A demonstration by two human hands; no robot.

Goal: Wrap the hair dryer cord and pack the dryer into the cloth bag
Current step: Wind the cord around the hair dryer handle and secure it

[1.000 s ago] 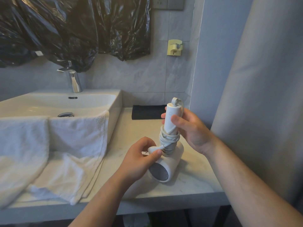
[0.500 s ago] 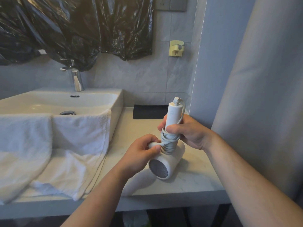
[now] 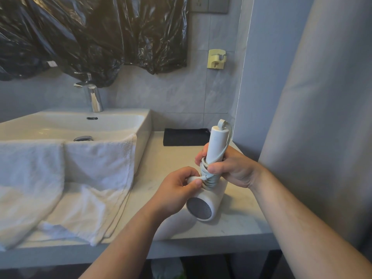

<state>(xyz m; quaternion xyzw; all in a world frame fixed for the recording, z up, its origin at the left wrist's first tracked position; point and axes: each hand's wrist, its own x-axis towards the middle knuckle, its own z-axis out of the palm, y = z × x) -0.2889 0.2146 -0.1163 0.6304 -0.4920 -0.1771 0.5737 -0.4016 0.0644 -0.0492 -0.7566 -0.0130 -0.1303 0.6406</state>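
Hair dryer (image 3: pixel 209 200) stands handle-up on the surface (image 3: pixel 237 224), the right hand (image 3: pixel 231 168) gripping its handle and the left hand (image 3: pixel 177 188) pinching the end of the coiled cord (image 3: pixel 208 181); wrapping seems nearly finished, so next that end needs tucking.

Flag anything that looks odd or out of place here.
Crinkled black plastic sheet hangs on the wall above the faucet, an unusual covering. A white towel slumps over the sink rim onto the counter.
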